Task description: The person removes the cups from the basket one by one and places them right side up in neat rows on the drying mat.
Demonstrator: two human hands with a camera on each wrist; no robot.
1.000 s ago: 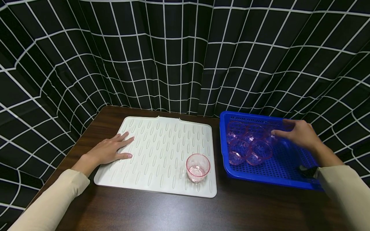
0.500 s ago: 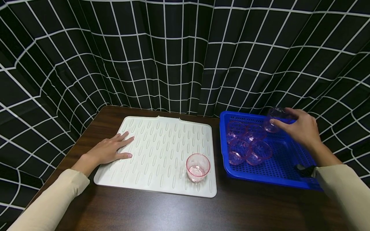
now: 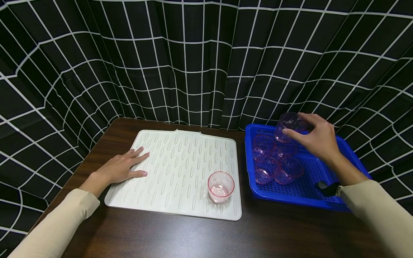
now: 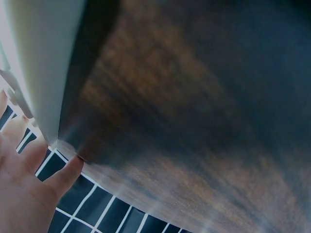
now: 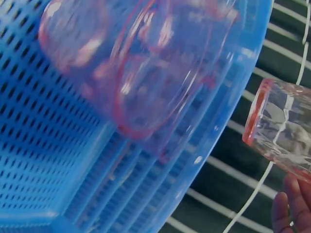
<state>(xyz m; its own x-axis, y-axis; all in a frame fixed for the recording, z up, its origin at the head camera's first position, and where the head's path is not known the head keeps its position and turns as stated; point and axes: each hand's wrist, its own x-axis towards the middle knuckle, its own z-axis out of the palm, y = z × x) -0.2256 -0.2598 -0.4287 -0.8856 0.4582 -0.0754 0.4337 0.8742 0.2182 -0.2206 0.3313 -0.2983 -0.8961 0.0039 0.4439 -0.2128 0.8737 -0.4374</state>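
Observation:
My right hand [image 3: 317, 138] grips a clear pink cup [image 3: 287, 129] above the back of the blue basket [image 3: 306, 196]. In the right wrist view that cup [image 5: 282, 128] is at the right edge, its pink rim facing left, with only fingertips visible. Several more pink cups [image 3: 288, 170] stand together in the basket's left part. A single pink cup [image 3: 221, 187] sits upright near the front right corner of the white ridged mat [image 3: 180, 168]. On the mat's left side my left hand [image 3: 124, 167] rests with its fingers spread, holding nothing.
A brown wooden table [image 3: 155, 233] bears the mat and basket. Behind and at both sides hangs a black curtain [image 3: 193, 64] with white grid lines. The dark wrist camera [image 3: 326, 188] sits at the right sleeve.
My right hand has taken hold of a cup in the basket, raised it, and carried it left and slightly back. My left hand and the cup on the mat stay in place.

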